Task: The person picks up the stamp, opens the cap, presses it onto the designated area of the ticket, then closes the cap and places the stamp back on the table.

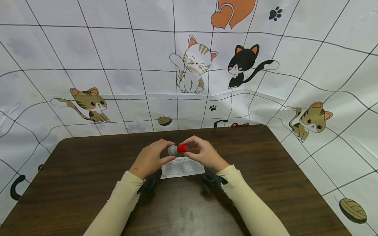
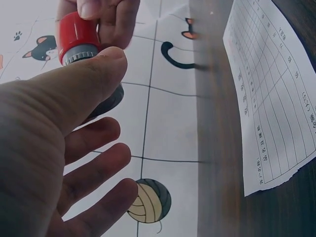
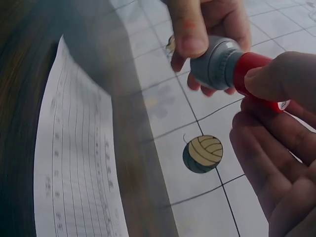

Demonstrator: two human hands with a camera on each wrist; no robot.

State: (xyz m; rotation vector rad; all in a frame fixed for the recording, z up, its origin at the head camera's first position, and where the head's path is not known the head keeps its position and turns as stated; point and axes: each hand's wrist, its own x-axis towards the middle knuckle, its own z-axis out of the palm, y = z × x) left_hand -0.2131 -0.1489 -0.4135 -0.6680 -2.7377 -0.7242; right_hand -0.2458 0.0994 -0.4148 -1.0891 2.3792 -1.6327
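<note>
A small stamp, with a rounded grey handle (image 1: 172, 150) and a red cap (image 1: 182, 148), is held above the table between both hands. My left hand (image 1: 153, 156) pinches the grey handle between thumb and forefinger, its other fingers spread in the left wrist view. My right hand (image 1: 206, 153) grips the red cap with thumb and fingers from the other side. The right wrist view shows a ribbed grey collar (image 3: 231, 66) where handle and cap meet, and a pale mark on the cap's end. Below the hands lies a printed paper form (image 1: 183, 167).
The dark wooden table (image 1: 88, 183) extends around the paper on every side. Behind it hangs a white gridded sheet (image 1: 133, 82) printed with cartoon cats and yarn balls. A black band (image 1: 146, 186) sits at the left wrist, another (image 1: 215, 180) at the right.
</note>
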